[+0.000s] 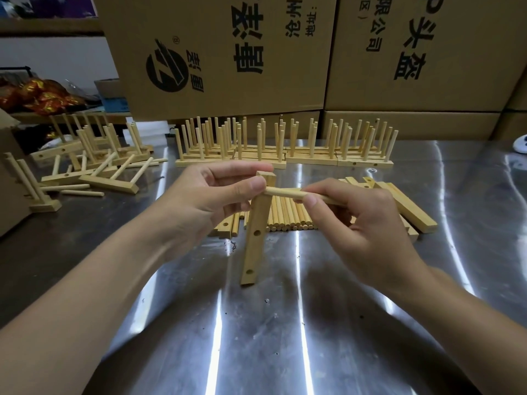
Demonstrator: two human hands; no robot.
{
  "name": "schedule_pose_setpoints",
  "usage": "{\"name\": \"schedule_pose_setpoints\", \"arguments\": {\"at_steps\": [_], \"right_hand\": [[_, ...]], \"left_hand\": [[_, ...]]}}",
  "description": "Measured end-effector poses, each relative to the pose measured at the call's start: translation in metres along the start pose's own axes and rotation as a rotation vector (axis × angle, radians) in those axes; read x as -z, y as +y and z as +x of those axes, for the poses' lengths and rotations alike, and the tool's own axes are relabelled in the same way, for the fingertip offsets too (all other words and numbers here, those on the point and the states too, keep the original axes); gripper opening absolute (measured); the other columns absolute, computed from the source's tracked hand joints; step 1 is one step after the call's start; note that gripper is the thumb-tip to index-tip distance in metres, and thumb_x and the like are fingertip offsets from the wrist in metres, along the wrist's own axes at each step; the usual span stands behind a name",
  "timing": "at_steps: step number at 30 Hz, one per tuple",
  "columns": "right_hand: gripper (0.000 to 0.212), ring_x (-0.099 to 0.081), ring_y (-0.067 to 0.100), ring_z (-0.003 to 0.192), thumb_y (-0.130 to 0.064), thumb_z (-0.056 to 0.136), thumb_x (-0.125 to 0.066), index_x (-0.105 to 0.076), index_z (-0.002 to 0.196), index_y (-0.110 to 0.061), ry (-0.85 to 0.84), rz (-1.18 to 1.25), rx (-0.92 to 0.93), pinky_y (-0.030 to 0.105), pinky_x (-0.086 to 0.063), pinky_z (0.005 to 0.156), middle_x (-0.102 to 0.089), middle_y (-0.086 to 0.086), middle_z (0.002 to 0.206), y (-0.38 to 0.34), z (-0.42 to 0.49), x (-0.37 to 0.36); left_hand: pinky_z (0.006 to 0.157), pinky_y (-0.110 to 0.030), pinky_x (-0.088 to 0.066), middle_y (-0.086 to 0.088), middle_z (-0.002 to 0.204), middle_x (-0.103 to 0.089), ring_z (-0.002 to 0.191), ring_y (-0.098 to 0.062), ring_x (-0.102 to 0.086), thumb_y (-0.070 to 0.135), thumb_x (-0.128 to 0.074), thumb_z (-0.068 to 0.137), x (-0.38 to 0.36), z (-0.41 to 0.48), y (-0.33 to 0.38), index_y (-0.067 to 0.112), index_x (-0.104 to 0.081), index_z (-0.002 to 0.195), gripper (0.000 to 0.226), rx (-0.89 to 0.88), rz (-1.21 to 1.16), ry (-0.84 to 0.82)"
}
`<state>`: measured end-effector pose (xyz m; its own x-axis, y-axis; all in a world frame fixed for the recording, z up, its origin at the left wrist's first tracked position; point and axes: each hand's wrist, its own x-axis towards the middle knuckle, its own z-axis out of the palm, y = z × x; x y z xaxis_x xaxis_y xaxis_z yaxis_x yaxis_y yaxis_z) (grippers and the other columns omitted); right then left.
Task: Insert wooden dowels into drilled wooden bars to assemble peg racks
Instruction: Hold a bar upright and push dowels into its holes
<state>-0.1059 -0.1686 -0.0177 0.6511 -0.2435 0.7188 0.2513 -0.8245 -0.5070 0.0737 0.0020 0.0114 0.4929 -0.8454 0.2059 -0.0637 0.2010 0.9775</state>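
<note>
My left hand (205, 201) grips the pale drilled wooden bar (256, 232) upright over the worktop (370, 323). My right hand (362, 223) pinches a round wooden dowel (285, 192), likely light and stiff, near its tip at the top hole.

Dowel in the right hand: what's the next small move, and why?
Probably press the dowel straight into the bar near its top. The right hand pinches it level, its tip at the upright bar just under the left hand, which grips the bar. How deep it sits is hidden. Two lower holes are empty.
</note>
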Motion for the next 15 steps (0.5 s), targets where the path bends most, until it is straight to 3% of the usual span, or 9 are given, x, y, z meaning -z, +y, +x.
{"name": "schedule_pose_setpoints", "arguments": {"at_steps": [6,10,12,15], "right_hand": [[0.028,-0.053,0.022,0.053,-0.033,0.104,-0.055,-0.078,0.103,-0.016,0.037,-0.024,0.015,0.040,-0.040,0.049,-0.058,-0.002,0.060,0.0011,-0.0011,-0.0012],[0.024,-0.053,0.023,0.053,-0.030,0.104,-0.058,-0.078,0.110,-0.019,0.036,-0.039,-0.001,0.043,-0.041,0.050,-0.058,-0.001,0.059,0.0020,-0.0017,-0.0010],[0.022,-0.053,0.023,0.052,-0.023,0.104,-0.060,-0.078,0.118,-0.022,0.032,-0.034,0.006,0.039,-0.041,0.048,-0.059,-0.002,0.059,0.0001,-0.0015,-0.0006],[0.023,-0.057,0.019,0.056,-0.017,0.102,-0.062,-0.079,0.116,-0.021,0.036,-0.070,0.051,0.027,-0.041,0.049,-0.066,-0.006,0.067,-0.0020,0.0004,0.0022]], "left_hand": [[0.093,-0.027,-0.060,-0.011,0.119,-0.077,0.113,-0.022,-0.073,0.011,-0.072,0.091,0.0018,0.0002,-0.0045,0.010,-0.078,0.125,0.034,0.093,-0.186,-0.114],[0.098,-0.031,-0.060,-0.014,0.125,-0.075,0.120,-0.025,-0.071,0.010,-0.077,0.088,0.0015,0.0001,-0.0068,0.012,-0.079,0.124,0.036,0.136,-0.242,-0.120],[0.099,-0.038,-0.060,-0.012,0.117,-0.076,0.118,-0.026,-0.071,0.012,-0.079,0.087,0.0002,0.0007,-0.0089,0.014,-0.081,0.116,0.029,0.139,-0.249,-0.109],[0.089,-0.040,-0.063,-0.016,0.120,-0.075,0.115,-0.029,-0.073,0.012,-0.077,0.091,-0.0018,0.0007,-0.0092,0.012,-0.077,0.116,0.025,0.135,-0.231,-0.122]]}}
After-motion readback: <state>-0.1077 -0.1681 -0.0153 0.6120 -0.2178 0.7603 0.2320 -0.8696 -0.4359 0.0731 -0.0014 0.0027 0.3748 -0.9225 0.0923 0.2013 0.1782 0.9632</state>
